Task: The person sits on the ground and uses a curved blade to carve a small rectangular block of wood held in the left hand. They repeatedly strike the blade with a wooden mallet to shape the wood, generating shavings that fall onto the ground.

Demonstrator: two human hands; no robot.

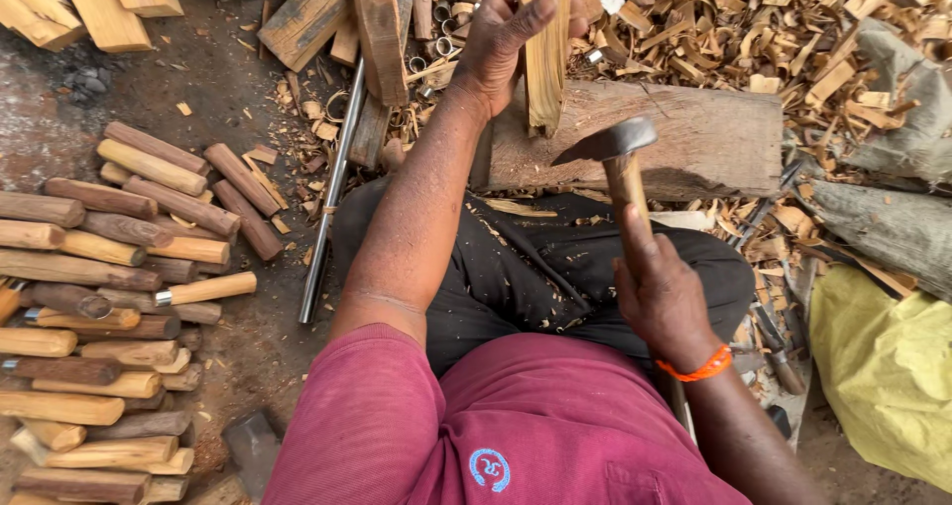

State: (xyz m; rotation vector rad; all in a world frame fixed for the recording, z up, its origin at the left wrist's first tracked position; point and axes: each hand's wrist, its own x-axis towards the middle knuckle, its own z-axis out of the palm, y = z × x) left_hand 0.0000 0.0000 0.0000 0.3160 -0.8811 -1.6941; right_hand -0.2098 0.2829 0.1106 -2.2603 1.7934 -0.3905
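Left hand point(506, 39) is curled around the top of a pale wood billet point(546, 64), holding it upright on the thick chopping block point(694, 138). Right hand point(662, 297) is wrapped tight on the handle of a small axe point(610, 143), its blade beside the billet's lower end. Rounded sticks point(109, 297) lie piled on the ground to the left.

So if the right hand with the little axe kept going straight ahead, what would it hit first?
Most likely the upright wood piece that the left hand steadies on the chopping block. The right hand aims its axe blade towards that piece's lower end, though depth is hard to judge.
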